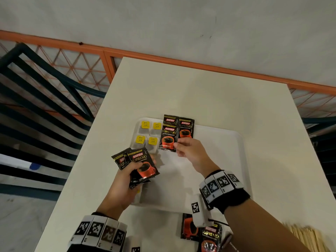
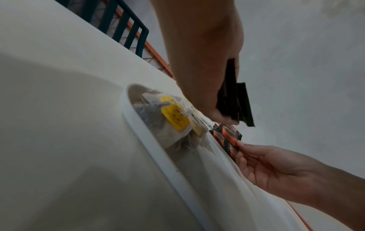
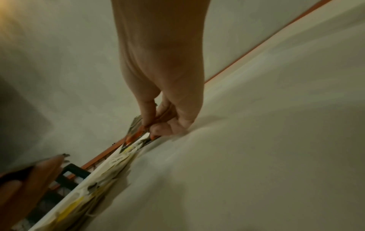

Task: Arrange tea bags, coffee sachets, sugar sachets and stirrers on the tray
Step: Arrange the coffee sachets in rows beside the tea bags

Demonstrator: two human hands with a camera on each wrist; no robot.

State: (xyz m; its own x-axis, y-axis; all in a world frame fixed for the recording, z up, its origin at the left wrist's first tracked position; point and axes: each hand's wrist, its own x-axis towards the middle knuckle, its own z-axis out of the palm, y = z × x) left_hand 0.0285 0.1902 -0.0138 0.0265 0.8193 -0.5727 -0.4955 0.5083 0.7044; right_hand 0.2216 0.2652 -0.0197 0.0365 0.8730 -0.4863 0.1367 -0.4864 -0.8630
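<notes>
A white tray (image 1: pixel 227 142) lies on the white table (image 1: pixel 181 88). Several tea bags (image 1: pixel 149 132) with yellow tags sit in its far left corner. Beside them lie three black coffee sachets (image 1: pixel 186 128), overlapping. My right hand (image 1: pixel 177 145) pinches the near edge of the front sachet (image 1: pixel 167 139) between thumb and forefinger, as the right wrist view shows for the hand (image 3: pixel 150 125). My left hand (image 1: pixel 143 163) hovers over the tray's left side and grips a small stack of coffee sachets (image 1: pixel 143 164). In the left wrist view the stack (image 2: pixel 237 103) hangs above the tea bags (image 2: pixel 173 118).
More coffee sachets (image 1: pixel 209 235) lie on the table at the near edge, partly under my right forearm. Wooden stirrers (image 1: pixel 305 237) lie at the bottom right. A dark blue chair (image 1: pixel 45 91) and an orange lattice railing (image 1: pixel 76 68) stand left of the table.
</notes>
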